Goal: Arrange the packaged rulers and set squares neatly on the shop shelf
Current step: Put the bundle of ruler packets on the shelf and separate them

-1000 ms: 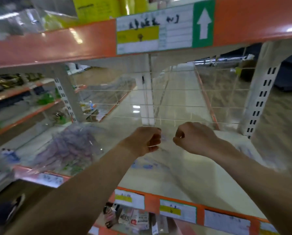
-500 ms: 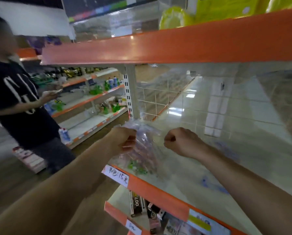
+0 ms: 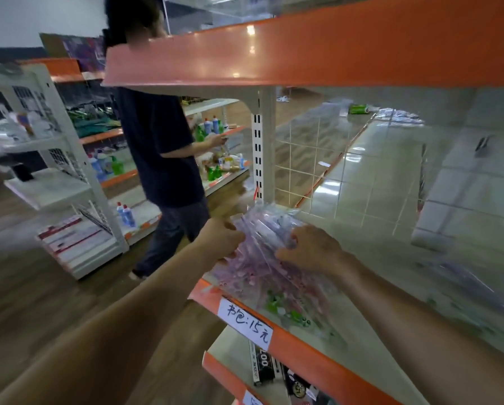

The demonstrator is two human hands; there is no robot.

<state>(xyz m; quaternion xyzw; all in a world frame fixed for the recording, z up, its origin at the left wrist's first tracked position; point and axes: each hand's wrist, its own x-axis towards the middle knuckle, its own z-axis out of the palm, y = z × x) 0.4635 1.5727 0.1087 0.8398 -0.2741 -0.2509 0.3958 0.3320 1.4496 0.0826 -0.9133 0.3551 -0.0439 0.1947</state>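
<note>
A pile of clear plastic packets of pink rulers and set squares (image 3: pixel 271 267) lies at the left end of the cream shelf (image 3: pixel 370 249) with an orange front edge. My left hand (image 3: pixel 223 239) grips the pile's left side. My right hand (image 3: pixel 310 248) rests on top of the pile, its fingers curled over the packets. More clear packets (image 3: pixel 461 285) lie further right on the shelf, blurred.
A person in a dark shirt (image 3: pixel 160 141) stands in the aisle just left of the shelf upright (image 3: pixel 259 147). A handwritten price label (image 3: pixel 246 321) hangs on the shelf edge. An orange shelf (image 3: pixel 303 48) runs overhead. A white rack (image 3: pixel 55 171) stands to the left.
The view has swung left to the shelf's end. Both hands moved from closed fists near the middle of the shelf onto the packet pile, the right hand now lying on top.
</note>
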